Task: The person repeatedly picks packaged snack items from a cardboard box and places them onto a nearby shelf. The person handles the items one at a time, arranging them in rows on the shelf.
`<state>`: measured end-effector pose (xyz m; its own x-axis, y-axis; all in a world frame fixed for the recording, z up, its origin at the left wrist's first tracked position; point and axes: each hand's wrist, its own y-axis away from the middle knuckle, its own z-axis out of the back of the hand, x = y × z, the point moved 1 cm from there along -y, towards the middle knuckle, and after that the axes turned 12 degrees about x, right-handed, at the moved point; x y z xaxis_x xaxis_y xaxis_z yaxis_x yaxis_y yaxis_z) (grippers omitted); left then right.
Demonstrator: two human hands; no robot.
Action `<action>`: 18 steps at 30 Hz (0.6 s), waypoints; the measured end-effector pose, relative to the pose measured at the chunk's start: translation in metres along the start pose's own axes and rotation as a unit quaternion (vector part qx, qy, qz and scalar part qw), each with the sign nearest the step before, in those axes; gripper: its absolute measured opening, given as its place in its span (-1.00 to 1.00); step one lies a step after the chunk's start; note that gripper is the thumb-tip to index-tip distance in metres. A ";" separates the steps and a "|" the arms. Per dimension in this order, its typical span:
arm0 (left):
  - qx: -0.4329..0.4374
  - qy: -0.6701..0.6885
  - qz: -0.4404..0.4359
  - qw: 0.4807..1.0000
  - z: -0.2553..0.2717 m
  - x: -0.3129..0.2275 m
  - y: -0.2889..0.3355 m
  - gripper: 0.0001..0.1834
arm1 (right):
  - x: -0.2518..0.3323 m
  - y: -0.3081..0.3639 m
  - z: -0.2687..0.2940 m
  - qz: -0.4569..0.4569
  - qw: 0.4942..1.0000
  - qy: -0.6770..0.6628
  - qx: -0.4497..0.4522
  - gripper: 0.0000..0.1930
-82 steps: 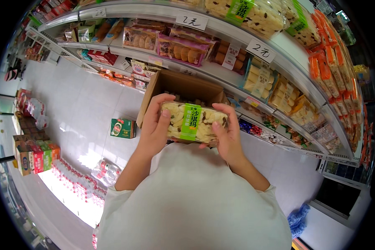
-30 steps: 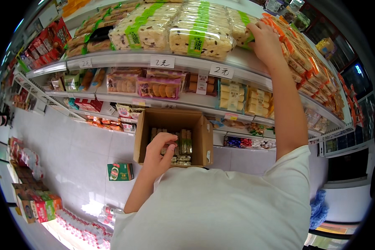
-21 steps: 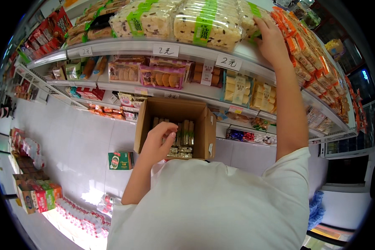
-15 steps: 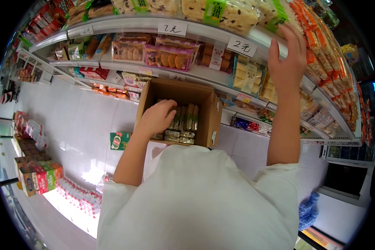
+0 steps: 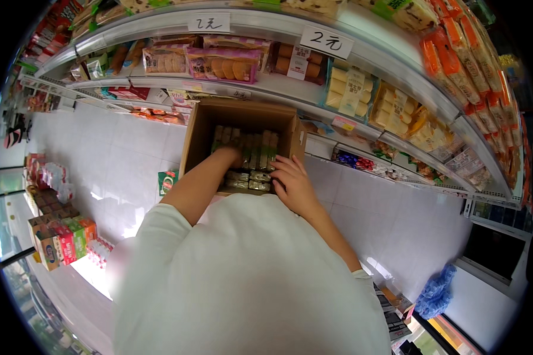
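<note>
An open cardboard box [image 5: 251,115] stands before me with several rows of slim, greenish wrapped packets [image 5: 256,155] inside. My left hand [image 5: 226,157] reaches down into it among the packets on the left side; its fingers are in shadow and mostly hidden, so I cannot see whether they grip anything. Along the right side of the box, my right hand [image 5: 292,181] lies with its fingers apart, the tips at the edge of the rightmost packets. Nothing shows held in it.
Curved store shelves [image 5: 266,25] with wrapped pastries [image 5: 225,64] and bread rolls [image 5: 350,90] rise just beyond the box. A green carton [image 5: 167,181] sits on the floor to its left. Stacked cartons [image 5: 62,239] stand farther left; a blue plastic bag [image 5: 437,293] lies at lower right.
My right hand has come down from the upper shelf into the box. My left hand has sunk deeper among the packets. The view has shifted a little.
</note>
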<state>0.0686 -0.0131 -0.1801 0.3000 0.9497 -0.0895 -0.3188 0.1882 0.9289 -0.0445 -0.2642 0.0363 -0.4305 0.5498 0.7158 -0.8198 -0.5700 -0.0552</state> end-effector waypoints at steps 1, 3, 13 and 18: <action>0.015 0.000 -0.007 1.000 -0.004 -0.001 0.000 -0.50 | -0.004 0.002 -0.002 -0.005 1.000 0.007 0.001 -0.87; 0.077 0.024 -0.020 0.997 -0.008 -0.006 -0.003 -0.54 | -0.011 0.004 -0.007 -0.012 1.000 0.013 0.003 -0.87; -0.013 0.016 0.006 1.000 0.014 0.001 0.053 -0.60 | -0.018 -0.002 -0.016 0.002 1.000 0.003 0.006 -0.86; -0.175 0.123 -0.130 0.968 0.046 -0.001 0.177 -0.71 | -0.015 -0.004 -0.005 -0.009 1.000 -0.002 0.019 -0.81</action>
<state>0.0538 0.0080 0.0006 0.2009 0.8817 -0.4268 -0.5602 0.4608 0.6883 -0.0365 -0.2666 0.0227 -0.4134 0.5582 0.7194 -0.8129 -0.5821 -0.0155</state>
